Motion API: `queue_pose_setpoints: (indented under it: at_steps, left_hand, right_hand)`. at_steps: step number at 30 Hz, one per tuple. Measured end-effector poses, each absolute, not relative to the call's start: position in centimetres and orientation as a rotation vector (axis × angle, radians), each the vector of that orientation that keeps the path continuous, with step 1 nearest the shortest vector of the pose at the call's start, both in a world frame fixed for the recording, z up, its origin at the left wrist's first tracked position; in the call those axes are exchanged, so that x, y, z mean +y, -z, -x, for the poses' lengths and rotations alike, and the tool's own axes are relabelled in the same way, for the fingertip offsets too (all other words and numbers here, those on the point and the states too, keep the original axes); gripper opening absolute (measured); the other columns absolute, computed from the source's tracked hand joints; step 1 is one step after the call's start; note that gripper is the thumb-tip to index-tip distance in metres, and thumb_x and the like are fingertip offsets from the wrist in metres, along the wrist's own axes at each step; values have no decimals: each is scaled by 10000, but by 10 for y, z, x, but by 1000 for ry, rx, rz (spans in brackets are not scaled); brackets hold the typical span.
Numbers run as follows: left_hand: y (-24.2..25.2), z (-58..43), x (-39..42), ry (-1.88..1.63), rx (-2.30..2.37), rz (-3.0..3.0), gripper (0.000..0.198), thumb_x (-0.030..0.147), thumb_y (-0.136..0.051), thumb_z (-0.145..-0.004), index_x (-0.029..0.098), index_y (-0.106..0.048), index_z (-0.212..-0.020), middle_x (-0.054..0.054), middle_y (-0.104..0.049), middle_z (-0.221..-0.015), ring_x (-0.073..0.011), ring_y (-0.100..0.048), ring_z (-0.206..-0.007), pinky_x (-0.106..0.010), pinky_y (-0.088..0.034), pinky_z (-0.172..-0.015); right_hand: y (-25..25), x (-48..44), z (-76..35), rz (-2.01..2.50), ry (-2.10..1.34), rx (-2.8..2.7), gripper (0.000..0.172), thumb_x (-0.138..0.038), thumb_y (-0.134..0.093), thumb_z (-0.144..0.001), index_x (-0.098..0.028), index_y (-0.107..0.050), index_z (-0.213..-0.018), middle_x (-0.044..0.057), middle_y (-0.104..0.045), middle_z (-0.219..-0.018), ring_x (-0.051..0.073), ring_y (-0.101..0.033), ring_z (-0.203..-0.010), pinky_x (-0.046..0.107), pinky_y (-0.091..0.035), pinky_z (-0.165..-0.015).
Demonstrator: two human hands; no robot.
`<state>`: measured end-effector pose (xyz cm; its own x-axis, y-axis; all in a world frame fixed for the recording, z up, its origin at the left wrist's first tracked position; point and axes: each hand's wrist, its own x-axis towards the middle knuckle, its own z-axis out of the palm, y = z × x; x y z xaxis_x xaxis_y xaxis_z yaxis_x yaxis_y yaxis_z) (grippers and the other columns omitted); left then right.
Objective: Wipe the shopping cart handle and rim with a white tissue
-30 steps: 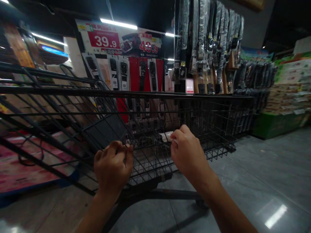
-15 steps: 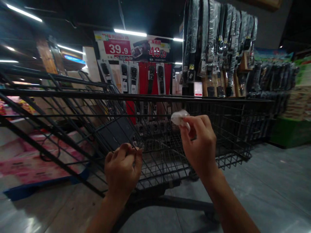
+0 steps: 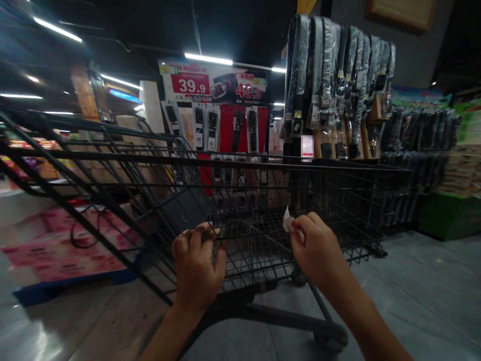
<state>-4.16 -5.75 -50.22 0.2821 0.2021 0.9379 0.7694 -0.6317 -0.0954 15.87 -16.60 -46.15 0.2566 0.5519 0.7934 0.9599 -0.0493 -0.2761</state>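
Note:
A black wire shopping cart (image 3: 240, 161) stands side-on right in front of me. My left hand (image 3: 198, 255) is at the lower left of its side, with fingers curled over the wires; the fingertips are partly hidden. In my right hand (image 3: 315, 245), thumb and fingers pinch a crumpled white tissue (image 3: 287, 220) beside the cart's wire side. One corner of the tissue sticks up above the fingers. Inside the basket, toward the left, a dark flat panel (image 3: 184, 210) leans behind the wires.
Packaged belts (image 3: 323, 75) hang on a rack behind the cart, near a price sign (image 3: 214, 85). Pink packs (image 3: 75, 250) are stacked on a blue pallet (image 3: 75, 288) at left. A cart wheel (image 3: 330, 338) rests on the grey tiled floor (image 3: 421, 291).
My right hand has come down with the tissue, from near the cart's upper rail to its lower side wires. My left hand has shifted slightly right, its thumb now farther from the fingers.

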Motion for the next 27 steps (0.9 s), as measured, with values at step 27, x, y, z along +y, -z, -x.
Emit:
queue_pose_setpoints:
  at_steps: [27]
  left_hand:
    - [310, -28, -82, 732, -115, 2081, 438, 361, -525, -861, 117, -503, -1223, -129, -595, -1071, -273, -542, -1010, -389, -446, -831]
  right_hand:
    - [436, -169, -148, 1585, 535, -1236, 131, -50, -496, -788, -157, -572, -781, 26, -531, -794, 127, -509, -670, 247, -370, -630]
